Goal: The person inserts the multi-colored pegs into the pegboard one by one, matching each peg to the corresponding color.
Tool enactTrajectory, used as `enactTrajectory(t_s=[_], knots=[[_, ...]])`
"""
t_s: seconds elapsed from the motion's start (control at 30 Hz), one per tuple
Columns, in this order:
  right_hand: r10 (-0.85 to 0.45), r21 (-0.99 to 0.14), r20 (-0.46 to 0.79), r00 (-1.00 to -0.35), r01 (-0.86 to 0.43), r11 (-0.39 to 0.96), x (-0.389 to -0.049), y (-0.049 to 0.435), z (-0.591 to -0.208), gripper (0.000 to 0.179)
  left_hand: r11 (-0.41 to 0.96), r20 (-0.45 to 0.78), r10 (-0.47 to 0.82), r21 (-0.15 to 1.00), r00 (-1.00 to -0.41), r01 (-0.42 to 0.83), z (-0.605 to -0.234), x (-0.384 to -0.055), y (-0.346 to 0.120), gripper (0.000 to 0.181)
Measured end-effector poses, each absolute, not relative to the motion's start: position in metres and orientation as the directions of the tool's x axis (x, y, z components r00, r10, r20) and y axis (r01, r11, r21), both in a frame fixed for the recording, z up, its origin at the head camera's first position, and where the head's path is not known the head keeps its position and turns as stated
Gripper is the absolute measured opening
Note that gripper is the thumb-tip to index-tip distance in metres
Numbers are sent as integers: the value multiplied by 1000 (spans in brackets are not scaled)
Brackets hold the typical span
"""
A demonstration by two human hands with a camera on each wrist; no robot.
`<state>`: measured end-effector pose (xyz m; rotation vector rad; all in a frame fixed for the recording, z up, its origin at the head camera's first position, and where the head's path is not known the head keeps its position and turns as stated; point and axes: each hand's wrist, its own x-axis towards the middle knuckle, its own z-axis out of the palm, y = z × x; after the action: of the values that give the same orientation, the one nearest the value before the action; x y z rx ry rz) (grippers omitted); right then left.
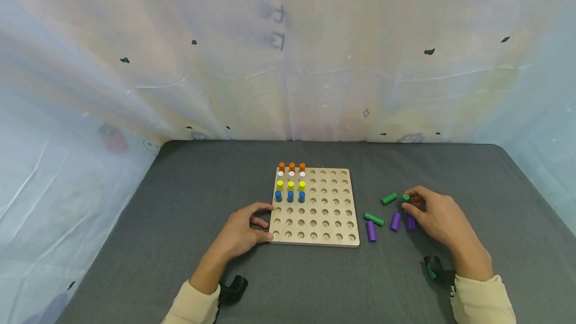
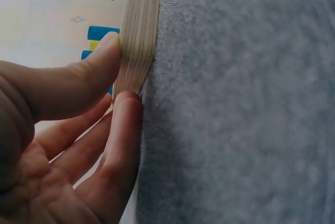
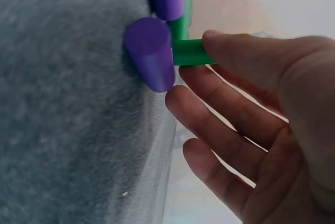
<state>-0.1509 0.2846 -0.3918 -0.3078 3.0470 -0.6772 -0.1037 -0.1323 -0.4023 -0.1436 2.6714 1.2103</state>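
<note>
Green cylindrical peg (image 1: 406, 197), pinched upright in the right hand's (image 1: 435, 215) fingers, right of the square wooden pegboard (image 1: 319, 218)! Left hand (image 1: 240, 231), fingers loosely extended, touches the board's edge. Looks like pickup; next calls for a clean lift.

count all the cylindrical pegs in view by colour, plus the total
orange cylindrical pegs: 3
white cylindrical pegs: 3
yellow cylindrical pegs: 3
blue cylindrical pegs: 3
green cylindrical pegs: 3
purple cylindrical pegs: 3
total: 18
</note>
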Motion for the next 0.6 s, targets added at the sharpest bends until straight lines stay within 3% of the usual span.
enactTrajectory(t_s=[0.6], knots=[[-215,-421,44,-976,-213,882,-146,268,-375,32,736,-106,-32,670,-994,-95,-400,-100,-126,54]])
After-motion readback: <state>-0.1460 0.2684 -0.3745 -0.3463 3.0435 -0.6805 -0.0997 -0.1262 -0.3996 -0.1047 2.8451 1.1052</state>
